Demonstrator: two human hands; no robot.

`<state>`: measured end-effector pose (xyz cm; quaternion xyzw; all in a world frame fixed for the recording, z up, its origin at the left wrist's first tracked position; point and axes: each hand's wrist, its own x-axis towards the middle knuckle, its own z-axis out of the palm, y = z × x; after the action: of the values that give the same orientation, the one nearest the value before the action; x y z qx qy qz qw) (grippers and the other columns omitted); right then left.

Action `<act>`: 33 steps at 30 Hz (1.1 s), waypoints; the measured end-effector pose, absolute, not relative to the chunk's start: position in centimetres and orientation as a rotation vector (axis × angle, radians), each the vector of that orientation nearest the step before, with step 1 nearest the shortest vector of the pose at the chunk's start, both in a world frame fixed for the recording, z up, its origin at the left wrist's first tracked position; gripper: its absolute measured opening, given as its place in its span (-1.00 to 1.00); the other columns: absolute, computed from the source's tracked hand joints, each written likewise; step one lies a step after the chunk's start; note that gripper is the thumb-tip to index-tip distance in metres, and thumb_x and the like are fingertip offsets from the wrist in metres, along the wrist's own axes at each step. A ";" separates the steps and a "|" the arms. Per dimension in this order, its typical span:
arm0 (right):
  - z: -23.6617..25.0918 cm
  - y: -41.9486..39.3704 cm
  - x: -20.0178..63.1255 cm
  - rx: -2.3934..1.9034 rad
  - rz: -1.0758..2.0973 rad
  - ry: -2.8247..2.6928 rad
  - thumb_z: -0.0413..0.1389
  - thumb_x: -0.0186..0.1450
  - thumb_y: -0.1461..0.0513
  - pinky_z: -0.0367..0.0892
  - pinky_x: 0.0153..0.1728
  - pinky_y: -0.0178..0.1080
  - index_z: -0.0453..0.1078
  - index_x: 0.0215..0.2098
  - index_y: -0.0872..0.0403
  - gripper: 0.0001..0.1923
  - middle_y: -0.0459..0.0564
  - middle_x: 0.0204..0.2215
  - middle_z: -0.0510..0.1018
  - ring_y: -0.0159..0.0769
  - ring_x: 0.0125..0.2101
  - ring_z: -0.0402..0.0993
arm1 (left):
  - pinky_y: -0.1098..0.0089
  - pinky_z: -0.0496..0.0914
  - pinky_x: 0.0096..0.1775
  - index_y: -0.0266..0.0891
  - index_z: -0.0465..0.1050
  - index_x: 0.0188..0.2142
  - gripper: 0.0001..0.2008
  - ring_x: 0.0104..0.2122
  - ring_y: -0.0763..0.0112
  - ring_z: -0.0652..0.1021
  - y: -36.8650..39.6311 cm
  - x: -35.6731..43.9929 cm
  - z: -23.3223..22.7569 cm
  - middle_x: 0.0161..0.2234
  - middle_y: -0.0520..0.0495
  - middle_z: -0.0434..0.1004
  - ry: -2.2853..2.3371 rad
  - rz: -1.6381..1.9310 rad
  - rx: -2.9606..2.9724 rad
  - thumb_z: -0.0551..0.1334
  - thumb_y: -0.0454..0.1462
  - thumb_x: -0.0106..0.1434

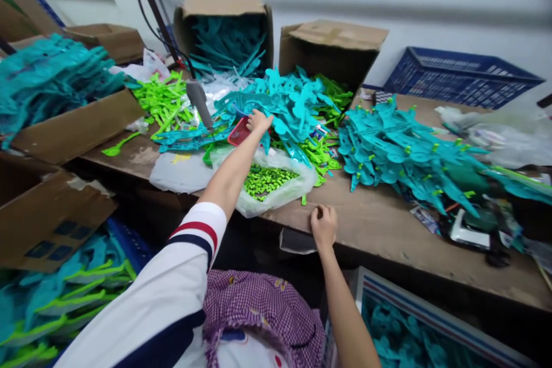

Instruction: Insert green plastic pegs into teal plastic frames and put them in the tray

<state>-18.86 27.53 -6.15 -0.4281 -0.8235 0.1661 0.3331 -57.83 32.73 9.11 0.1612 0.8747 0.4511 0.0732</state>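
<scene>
My left hand [259, 121] reaches over a small red tray [238, 131] beside a heap of teal plastic parts [288, 100]. Its thumb stands apart from the bent fingers, and nothing shows plainly in it. At the front of the table my right hand [324, 226] is curled with thumb and forefinger together; whatever it may hold is hidden. Between the hands lies an open clear plastic bag [304, 181] of small green pieces [268, 181]. A grey power screwdriver [199, 102] hangs bit down, left of my left hand.
More teal parts with green pieces [401, 144] are piled on the right of the table [366, 213]. Bright green parts [166, 100] lie at the left. Cardboard boxes [224, 6] and a blue crate [461, 77] stand behind. Filled containers flank me below the table.
</scene>
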 end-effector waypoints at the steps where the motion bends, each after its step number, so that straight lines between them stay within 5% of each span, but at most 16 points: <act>1: -6.2 27.5 -18.9 -1.125 0.418 -2.149 -0.06 0.32 0.18 0.32 -0.03 -0.09 0.46 -0.19 0.14 -0.70 0.16 -0.20 0.48 -0.12 -0.12 0.39 | -0.07 0.11 0.16 -0.53 0.09 0.22 -0.18 0.24 -0.13 0.27 32.1 -57.9 9.1 0.19 -0.73 0.18 2.611 1.279 0.479 0.38 -0.14 0.11; 4: -6.1 27.3 -18.9 -1.132 0.384 -2.144 -0.04 0.32 0.20 0.32 -0.05 -0.09 0.47 -0.20 0.12 -0.73 0.13 -0.22 0.49 -0.14 -0.15 0.39 | 0.09 0.22 0.14 -0.49 0.07 0.25 -0.17 0.22 -0.08 0.32 30.7 -58.1 9.1 0.19 -0.58 0.25 2.653 1.081 0.549 0.32 -0.07 0.15; 10: -5.6 27.0 -18.9 -1.095 0.379 -2.157 -0.03 0.33 0.24 0.32 -0.06 -0.13 0.47 -0.21 0.12 -0.77 0.12 -0.22 0.51 -0.17 -0.16 0.38 | -0.10 0.02 0.22 -0.24 -0.07 0.34 -0.21 0.33 -0.04 0.00 31.5 -59.0 12.2 0.39 -0.30 -0.14 2.976 0.738 1.192 0.20 -0.20 0.17; 17: -5.3 27.0 -18.9 -1.095 0.421 -2.158 -0.03 0.32 0.26 0.33 -0.07 -0.11 0.47 -0.22 0.11 -0.77 0.13 -0.22 0.51 -0.17 -0.17 0.38 | -0.06 0.08 0.18 -0.45 0.26 0.11 -0.57 0.20 -0.01 0.20 32.6 -61.2 15.0 0.18 -0.32 0.21 2.846 0.341 1.759 0.04 -0.21 0.34; 21: -4.2 26.7 -18.2 -1.073 0.629 -2.058 -0.01 0.31 0.25 0.35 -0.04 -0.11 0.47 -0.22 0.11 -0.77 0.14 -0.19 0.50 -0.18 -0.14 0.42 | 0.02 0.15 0.14 -0.49 0.27 0.05 -0.45 0.14 0.19 0.28 31.2 -61.4 14.9 0.16 -0.18 0.21 2.825 0.380 1.920 -0.19 -0.05 0.45; 27: 1.2 23.0 -21.0 -1.004 0.864 -1.659 0.01 0.34 0.22 0.39 -0.11 -0.20 0.47 -0.20 0.07 -0.79 0.05 -0.23 0.51 -0.28 -0.16 0.45 | -0.07 0.07 0.15 -0.30 0.39 -0.01 -0.34 0.14 0.33 0.30 30.4 -62.2 14.2 0.11 0.00 0.38 2.713 0.505 2.182 -0.29 0.08 0.43; 33: 5.2 20.4 -23.6 -0.785 1.067 -1.755 0.03 0.34 0.24 0.38 -0.06 -0.23 0.48 -0.20 0.06 -0.81 0.00 -0.23 0.53 -0.33 -0.18 0.47 | -0.13 0.05 0.09 -0.32 0.43 -0.15 -0.42 0.02 0.43 0.38 30.2 -61.7 15.4 -0.05 0.06 0.50 2.625 0.821 2.261 -0.14 0.08 0.40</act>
<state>-23.64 20.44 5.19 -0.3182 -0.7110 0.4322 0.4543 -61.67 30.22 15.44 0.6212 0.7211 0.2254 -0.2080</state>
